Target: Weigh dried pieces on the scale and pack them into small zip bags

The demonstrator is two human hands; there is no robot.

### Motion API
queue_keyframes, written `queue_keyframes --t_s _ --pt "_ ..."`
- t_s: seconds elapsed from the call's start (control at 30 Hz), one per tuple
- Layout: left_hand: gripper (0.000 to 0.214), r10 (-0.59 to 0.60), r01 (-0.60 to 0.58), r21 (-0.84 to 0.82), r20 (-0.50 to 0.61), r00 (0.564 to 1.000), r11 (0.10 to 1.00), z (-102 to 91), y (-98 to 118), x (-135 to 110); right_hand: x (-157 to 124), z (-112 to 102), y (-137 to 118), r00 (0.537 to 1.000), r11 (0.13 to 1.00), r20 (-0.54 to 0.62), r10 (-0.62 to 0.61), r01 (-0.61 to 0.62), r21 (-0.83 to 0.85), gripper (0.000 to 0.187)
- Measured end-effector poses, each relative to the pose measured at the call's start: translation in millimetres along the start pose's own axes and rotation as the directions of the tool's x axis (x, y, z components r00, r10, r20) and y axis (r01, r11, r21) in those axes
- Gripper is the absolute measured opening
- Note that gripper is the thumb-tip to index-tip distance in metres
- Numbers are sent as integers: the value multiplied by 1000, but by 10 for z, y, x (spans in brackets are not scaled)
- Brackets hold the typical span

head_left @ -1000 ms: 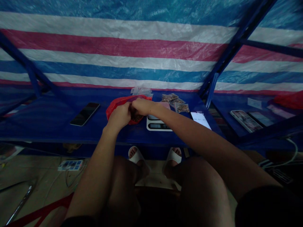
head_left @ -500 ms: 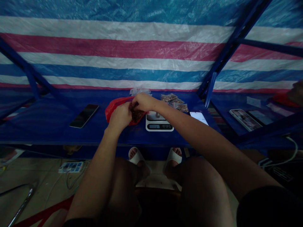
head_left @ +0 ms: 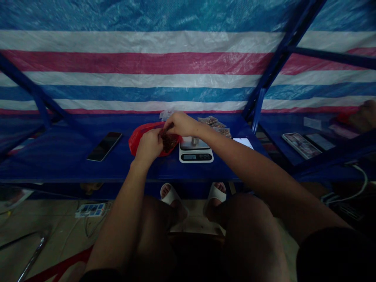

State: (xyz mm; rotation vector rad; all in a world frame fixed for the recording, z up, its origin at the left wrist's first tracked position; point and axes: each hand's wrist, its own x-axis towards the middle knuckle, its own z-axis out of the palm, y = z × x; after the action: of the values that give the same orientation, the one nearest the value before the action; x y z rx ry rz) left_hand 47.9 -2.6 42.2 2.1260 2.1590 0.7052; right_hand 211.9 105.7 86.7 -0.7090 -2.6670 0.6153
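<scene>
My left hand (head_left: 149, 144) and my right hand (head_left: 179, 123) meet over a small clear packet of dark brown bits (head_left: 169, 140); both pinch it with closed fingers. Right behind the packet lies a red plastic bag (head_left: 137, 137) on the blue shelf (head_left: 67, 162). A white digital scale (head_left: 195, 153) stands just right of my hands, with a small metal object on its platform. Several filled packets (head_left: 216, 126) lie behind the scale, and a bunch of clear empty bags (head_left: 164, 115) lies behind my right hand.
A dark phone (head_left: 104, 146) lies on the shelf at left, a lit phone (head_left: 243, 142) right of the scale. Blue frame posts (head_left: 258, 109) split off a neighbouring shelf with two more phones (head_left: 299, 144). Another person's hand (head_left: 363, 116) shows at far right. My slippered feet (head_left: 169, 194) are below.
My hands have lifted slightly with the packet, the right hand shifting up off the scale's platform. The view has tilted a little. Another person's hand has come in at far right.
</scene>
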Motion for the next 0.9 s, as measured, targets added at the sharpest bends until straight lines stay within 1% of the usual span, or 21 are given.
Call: queue_keyframes --t_s 0.1,0.17,0.23,0.3,0.43,0.5,0.57,0.67,0.77,0.9 --pt "51 3 -3 -16 -14 1000 1000 10 -14 8 -79 -197 28 995 994 -96 -27 37 105 25" --pt "50 -3 3 -29 -20 1000 1000 13 -21 13 -188 -339 52 987 985 -157 -32 58 164 23" --pt "50 -14 13 -39 -25 1000 999 16 -28 17 -355 -456 92 983 977 -180 -18 56 207 24" --pt "49 -14 12 -48 -33 999 999 22 -32 19 -562 -521 156 987 972 -160 21 17 233 25" --pt "46 5 -11 -75 -68 998 997 45 -10 26 -927 -493 319 979 955 -129 161 -121 271 22" --pt "46 11 -18 -86 -80 997 996 52 19 29 -1022 -443 376 971 944 -115 210 -171 281 22" --pt "46 10 -18 -91 -84 996 996 51 52 29 -1056 -404 397 965 938 -114 235 -194 287 23" --pt "46 -7 2 -74 -75 997 997 40 84 26 -1044 -389 377 965 945 -124 232 -194 261 23" --pt "46 -20 16 -60 -63 998 998 35 87 23 -1029 -412 344 973 963 -105 203 -179 201 23" --pt "46 -12 6 -95 -58 998 995 51 77 31 -1032 -455 316 981 974 -80 179 -165 153 22"
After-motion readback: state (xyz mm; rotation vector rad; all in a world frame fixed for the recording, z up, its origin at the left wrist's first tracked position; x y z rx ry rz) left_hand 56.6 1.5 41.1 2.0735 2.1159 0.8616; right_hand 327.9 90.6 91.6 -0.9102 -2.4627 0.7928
